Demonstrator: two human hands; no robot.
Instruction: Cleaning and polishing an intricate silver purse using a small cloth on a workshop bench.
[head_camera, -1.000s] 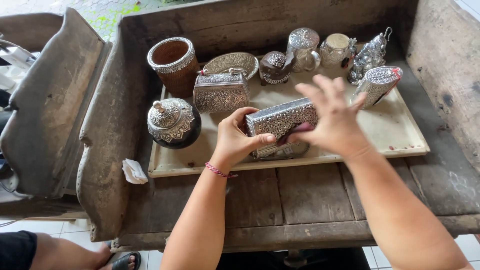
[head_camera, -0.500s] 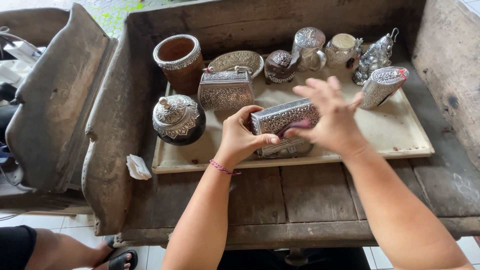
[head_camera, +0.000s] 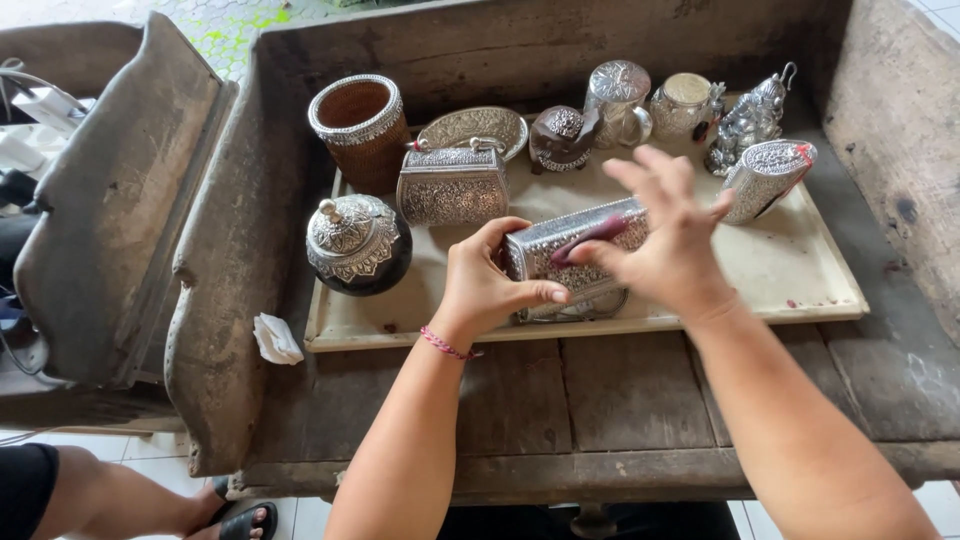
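Silverware crowds the back of a cream tray (head_camera: 800, 280) on a weathered wooden counter (head_camera: 620, 390): a woven-sided cup (head_camera: 360, 128), a box-shaped purse (head_camera: 452, 186), an oval dish (head_camera: 472, 128) and small jars. A lidded round pot (head_camera: 357, 243) blocks the tray's left edge. The right front of the tray lies bare. High wooden walls (head_camera: 900, 130) close in both sides.

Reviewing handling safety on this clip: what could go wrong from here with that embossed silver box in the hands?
1. The left hand alone grips the silver box by one end; the right hand only rubs it, so it might slip onto the tray.
2. The silver pouch lies close to the right hand; a wide stroke could knock it.
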